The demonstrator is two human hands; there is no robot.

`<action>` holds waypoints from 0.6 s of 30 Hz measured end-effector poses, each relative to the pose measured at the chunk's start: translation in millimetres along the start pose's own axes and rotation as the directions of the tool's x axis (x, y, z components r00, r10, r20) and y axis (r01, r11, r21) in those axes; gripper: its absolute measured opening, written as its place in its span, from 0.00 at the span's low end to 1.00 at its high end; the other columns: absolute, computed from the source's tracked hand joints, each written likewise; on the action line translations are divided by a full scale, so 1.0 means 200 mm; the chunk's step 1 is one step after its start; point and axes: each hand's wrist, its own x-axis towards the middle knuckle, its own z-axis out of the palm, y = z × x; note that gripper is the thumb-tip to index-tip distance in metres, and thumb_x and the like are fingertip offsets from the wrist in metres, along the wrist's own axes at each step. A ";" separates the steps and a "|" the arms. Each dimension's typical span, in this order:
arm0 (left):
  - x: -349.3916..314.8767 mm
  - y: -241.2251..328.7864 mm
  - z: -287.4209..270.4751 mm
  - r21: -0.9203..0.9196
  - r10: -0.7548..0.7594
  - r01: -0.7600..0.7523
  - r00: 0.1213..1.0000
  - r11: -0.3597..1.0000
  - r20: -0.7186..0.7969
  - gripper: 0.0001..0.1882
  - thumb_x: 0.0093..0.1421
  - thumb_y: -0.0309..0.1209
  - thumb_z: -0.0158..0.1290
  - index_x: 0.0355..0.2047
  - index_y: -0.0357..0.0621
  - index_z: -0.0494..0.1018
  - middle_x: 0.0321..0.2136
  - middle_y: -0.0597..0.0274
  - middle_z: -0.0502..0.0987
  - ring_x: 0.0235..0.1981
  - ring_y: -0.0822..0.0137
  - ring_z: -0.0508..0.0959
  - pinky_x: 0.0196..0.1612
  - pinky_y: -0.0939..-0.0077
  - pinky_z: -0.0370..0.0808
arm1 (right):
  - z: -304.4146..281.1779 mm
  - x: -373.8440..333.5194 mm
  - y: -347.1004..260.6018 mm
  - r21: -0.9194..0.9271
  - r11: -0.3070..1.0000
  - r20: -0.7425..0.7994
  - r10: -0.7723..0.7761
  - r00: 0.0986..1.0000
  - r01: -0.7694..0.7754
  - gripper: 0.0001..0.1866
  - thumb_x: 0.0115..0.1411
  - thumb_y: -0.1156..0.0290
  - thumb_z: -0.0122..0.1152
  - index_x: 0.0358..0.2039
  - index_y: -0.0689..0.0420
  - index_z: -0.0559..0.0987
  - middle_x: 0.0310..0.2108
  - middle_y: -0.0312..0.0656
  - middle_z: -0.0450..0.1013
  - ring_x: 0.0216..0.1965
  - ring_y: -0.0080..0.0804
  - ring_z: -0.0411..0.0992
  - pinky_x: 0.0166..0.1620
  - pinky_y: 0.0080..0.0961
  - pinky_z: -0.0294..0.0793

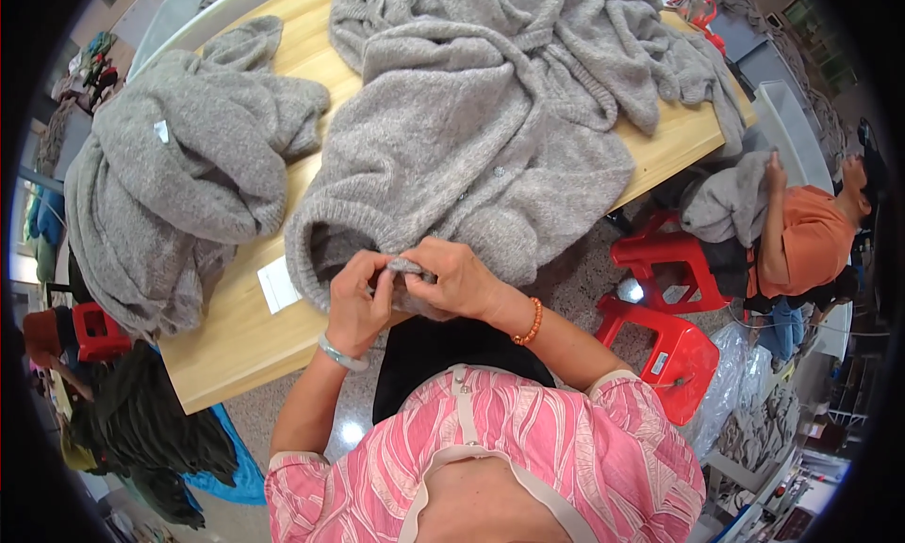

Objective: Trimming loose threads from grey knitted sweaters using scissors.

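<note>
A grey knitted cardigan [443, 138] lies across the wooden table, its ribbed hem toward me and hanging a little over the near edge. At that hem, my left hand [358, 298] pinches a bit of the knit between thumb and fingers. Close beside it, my right hand [448, 279] grips the same folded edge with bent fingers. The fingertips of both hands almost meet there. Whether anything small, such as a thread or needle, is between them I cannot make out. Small round buttons run along the cardigan's front band.
Another grey knit garment [189, 156] is heaped on the table's left side, and more grey knitwear [641, 53] covers the far right. A white paper slip [279, 286] lies by the hem. Red stools [665, 354] stand right; a person in orange [806, 241] sits beyond, holding grey knitwear.
</note>
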 end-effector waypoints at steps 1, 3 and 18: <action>0.00 -0.02 0.01 -0.013 -0.024 0.024 1.000 1.000 -0.008 0.05 0.54 0.19 0.51 0.33 0.35 0.73 0.26 0.59 0.74 0.25 0.72 0.73 0.30 0.81 0.69 | -0.01 0.02 0.00 0.011 1.000 0.014 0.010 1.000 -0.010 0.11 0.49 0.69 0.59 0.33 0.62 0.77 0.27 0.50 0.70 0.28 0.49 0.72 0.32 0.38 0.73; 0.01 -0.06 0.02 -0.066 -0.048 0.047 0.999 0.997 -0.008 0.03 0.56 0.20 0.50 0.32 0.35 0.72 0.24 0.64 0.72 0.25 0.76 0.71 0.30 0.83 0.69 | -0.04 0.04 -0.01 0.000 0.999 0.083 -0.036 0.996 0.036 0.11 0.49 0.71 0.58 0.32 0.63 0.76 0.27 0.51 0.70 0.30 0.50 0.71 0.34 0.39 0.72; -0.04 -0.13 0.06 -0.178 -0.257 0.261 0.965 0.949 0.046 0.03 0.57 0.22 0.50 0.31 0.34 0.72 0.20 0.66 0.72 0.22 0.79 0.68 0.26 0.82 0.67 | 0.02 -0.01 -0.02 -0.196 0.978 0.236 0.119 0.964 -0.073 0.14 0.51 0.76 0.56 0.40 0.64 0.72 0.32 0.50 0.68 0.33 0.50 0.71 0.36 0.39 0.72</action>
